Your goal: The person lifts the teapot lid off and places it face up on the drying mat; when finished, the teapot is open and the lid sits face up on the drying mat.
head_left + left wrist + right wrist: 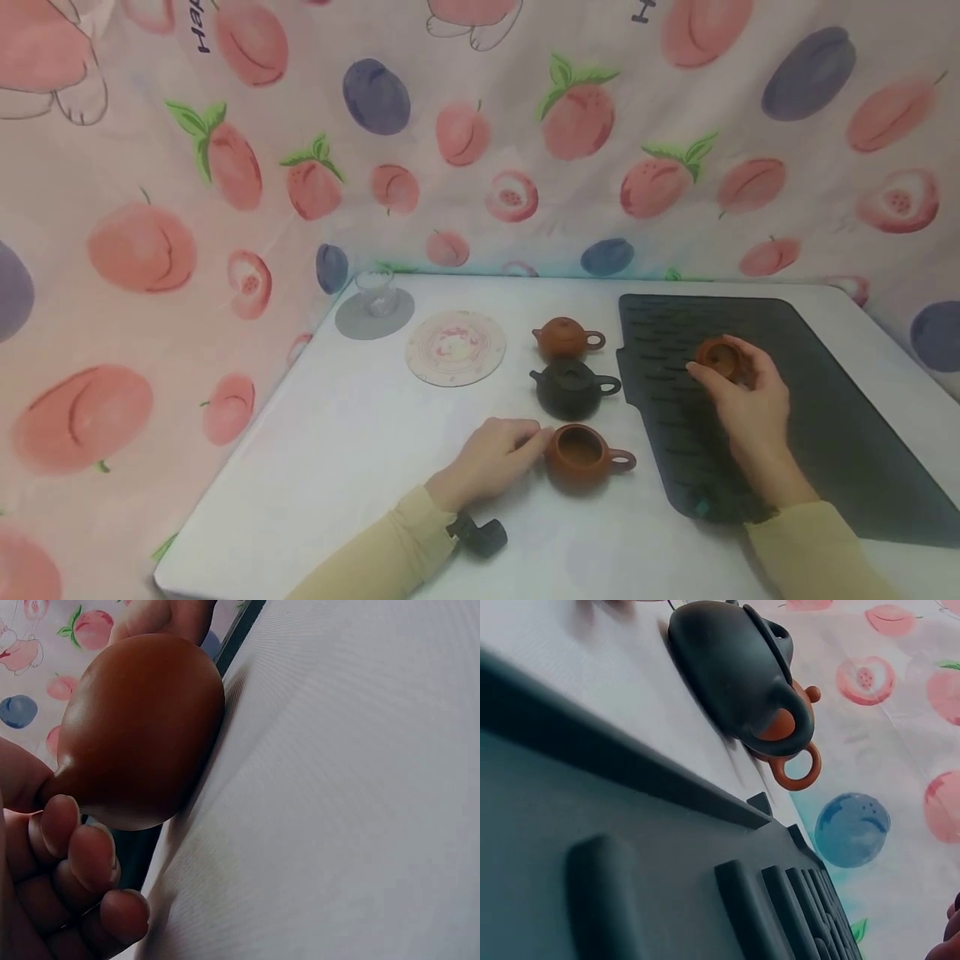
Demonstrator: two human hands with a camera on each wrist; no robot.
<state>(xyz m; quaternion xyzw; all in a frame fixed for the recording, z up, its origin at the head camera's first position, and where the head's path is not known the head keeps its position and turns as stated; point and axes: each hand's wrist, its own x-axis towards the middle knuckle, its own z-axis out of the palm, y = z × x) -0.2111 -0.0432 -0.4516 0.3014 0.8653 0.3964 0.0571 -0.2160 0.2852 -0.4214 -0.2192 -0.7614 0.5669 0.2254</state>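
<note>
My left hand [491, 458] pinches the spout of a lidless reddish-brown clay teapot [579, 471] standing on the white table. The left wrist view shows its rounded body [142, 727], with thumb and fingers [90, 859] at the spout. Over the black slatted tray, my right hand [753, 404] grips a small round brown clay piece [720, 360], hollow side up; whether it is a lid or a cup I cannot tell. A black teapot [568, 392] and a lidded brown teapot [564, 338] line up behind the lidless one, handles toward the tray.
The black tray [840, 450] covers the table's right side. Left of the teapots lies a round, red-patterned plate [456, 348]. Farther back, a clear glass cup [378, 296] stands on a grey round mat [356, 327]. A fruit-print cloth [510, 133] hangs behind the table [322, 467].
</note>
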